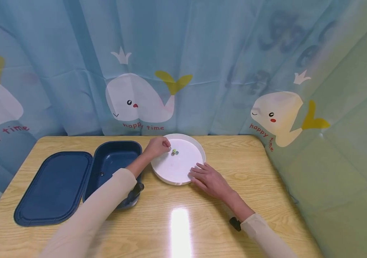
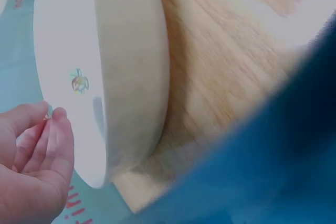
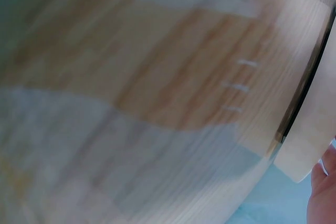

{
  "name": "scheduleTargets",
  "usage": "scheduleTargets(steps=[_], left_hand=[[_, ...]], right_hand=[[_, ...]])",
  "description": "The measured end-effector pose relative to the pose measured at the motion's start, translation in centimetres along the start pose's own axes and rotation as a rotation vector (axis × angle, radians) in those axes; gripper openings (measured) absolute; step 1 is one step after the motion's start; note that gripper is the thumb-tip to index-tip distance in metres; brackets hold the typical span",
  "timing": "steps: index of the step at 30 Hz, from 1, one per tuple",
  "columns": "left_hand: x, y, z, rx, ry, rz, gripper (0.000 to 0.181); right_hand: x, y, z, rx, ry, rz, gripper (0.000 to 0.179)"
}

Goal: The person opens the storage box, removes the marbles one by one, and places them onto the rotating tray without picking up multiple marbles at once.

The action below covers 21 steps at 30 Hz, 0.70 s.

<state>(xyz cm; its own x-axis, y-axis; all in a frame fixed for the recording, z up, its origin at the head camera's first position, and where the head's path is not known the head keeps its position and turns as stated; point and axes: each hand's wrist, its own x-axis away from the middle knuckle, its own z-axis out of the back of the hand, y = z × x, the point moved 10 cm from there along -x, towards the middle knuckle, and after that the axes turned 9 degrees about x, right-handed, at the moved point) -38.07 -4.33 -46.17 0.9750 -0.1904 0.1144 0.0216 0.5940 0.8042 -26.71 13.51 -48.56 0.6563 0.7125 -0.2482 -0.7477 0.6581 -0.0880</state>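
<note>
My left hand (image 1: 157, 147) is over the left side of a round white tray (image 1: 186, 172), pinching a small clear glass marble (image 2: 48, 114) between thumb and fingertips. Several coloured glass marbles (image 1: 175, 152) lie grouped on the tray's floor, just right of those fingertips. At the tray's lower right, my right hand (image 1: 210, 180) rests on the rim with its fingers loosely extended over the inside. Only part of the right hand (image 3: 323, 187) shows at the edge of the right wrist view. A dark blue box (image 1: 112, 143) stands left of the tray, with one marble (image 1: 102, 174) inside it.
The box's blue lid (image 1: 54, 186) lies flat on the wooden table (image 1: 228, 150), left of the box. My left forearm crosses above the box and hides part of it. A whale-print curtain (image 1: 203, 53) hangs behind the table and along its right side.
</note>
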Motion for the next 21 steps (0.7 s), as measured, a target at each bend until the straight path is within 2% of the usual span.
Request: scheduleTargets(steps=[5, 10, 21], left_hand=[[-0.6, 0.1, -0.4, -0.034, -0.016, -0.001, 0.008], [-1.1, -0.2, -1.0, -0.05, -0.036, 0.038, 0.008], [-1.6, -0.8, -1.7, -0.074, -0.048, 0.071, 0.008]], right_hand=[[0.0, 0.3, -0.3, 0.005, -0.013, -0.012, 0.035], [0.1, 0.4, -0.5, 0.009, -0.018, -0.02, 0.035], [0.0, 0.1, -0.1, 0.004, 0.022, 0.006, 0.033]])
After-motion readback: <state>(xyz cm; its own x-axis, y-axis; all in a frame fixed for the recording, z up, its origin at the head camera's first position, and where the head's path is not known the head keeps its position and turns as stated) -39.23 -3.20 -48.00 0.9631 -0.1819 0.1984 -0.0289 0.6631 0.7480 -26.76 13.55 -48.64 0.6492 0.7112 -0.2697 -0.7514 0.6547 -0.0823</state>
